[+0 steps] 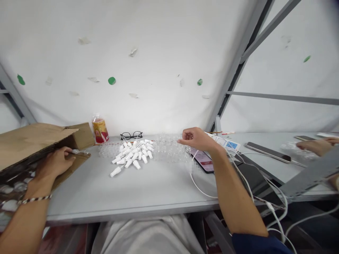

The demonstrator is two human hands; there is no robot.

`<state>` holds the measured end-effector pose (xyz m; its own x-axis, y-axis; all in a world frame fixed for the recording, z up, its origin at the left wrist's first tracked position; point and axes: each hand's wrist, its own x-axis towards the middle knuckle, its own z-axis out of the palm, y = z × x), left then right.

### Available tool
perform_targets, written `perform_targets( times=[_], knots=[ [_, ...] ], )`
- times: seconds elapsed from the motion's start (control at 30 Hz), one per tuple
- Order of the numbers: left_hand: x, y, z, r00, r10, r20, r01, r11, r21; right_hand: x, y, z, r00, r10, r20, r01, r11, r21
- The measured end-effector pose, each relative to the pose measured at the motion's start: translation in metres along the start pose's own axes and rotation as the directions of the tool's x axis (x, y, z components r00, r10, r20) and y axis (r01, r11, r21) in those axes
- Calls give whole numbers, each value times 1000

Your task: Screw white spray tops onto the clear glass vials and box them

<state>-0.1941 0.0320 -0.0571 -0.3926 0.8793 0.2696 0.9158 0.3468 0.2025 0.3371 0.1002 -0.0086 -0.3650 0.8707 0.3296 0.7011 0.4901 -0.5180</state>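
Observation:
My left hand (57,163), wearing a beaded bracelet, is over the edge of an open cardboard box (39,141). Its fingers are closed on a small clear plastic bottle (76,151) that points right. Clear and white pieces lie inside the box, partly hidden by my arm. My right hand (194,138) is curled above a group of clear small bottles (169,150); whatever its fingers pinch, if anything, is hidden. Between my hands lies a loose pile of white nozzle caps (132,153), some with thin tubes. More clear bottles (107,150) stand left of the pile.
Black-framed glasses (131,135) and a jar with a red-yellow label (100,129) stand near the wall. A lit phone (202,160), white cables (201,192) and a dark tablet (256,183) lie at right. Beyond a metal post are another phone (268,152) and another person's hands (315,145).

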Motion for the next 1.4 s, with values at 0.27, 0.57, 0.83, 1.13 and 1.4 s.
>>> perform_targets(
  times=[0.27,0.57,0.83,1.13,1.4],
  knots=[
    [-74,117,-28,883,395,-253,-454,855,-251,-6,-44,17,990,-137,-35,141,946,293],
    [-144,190,18,424,747,-512,-892,248,-377,-26,-105,93,654,-552,518,323,822,469],
    [-137,183,15,427,816,-391,-888,296,-353,-23,-90,96,822,-484,302,367,854,369],
    [-112,167,26,641,729,-239,-728,479,-491,-19,-86,102,902,-297,313,310,951,9],
    [-115,168,27,706,677,-206,-685,580,-441,-21,-87,104,904,-326,276,348,937,-32]
  ],
)
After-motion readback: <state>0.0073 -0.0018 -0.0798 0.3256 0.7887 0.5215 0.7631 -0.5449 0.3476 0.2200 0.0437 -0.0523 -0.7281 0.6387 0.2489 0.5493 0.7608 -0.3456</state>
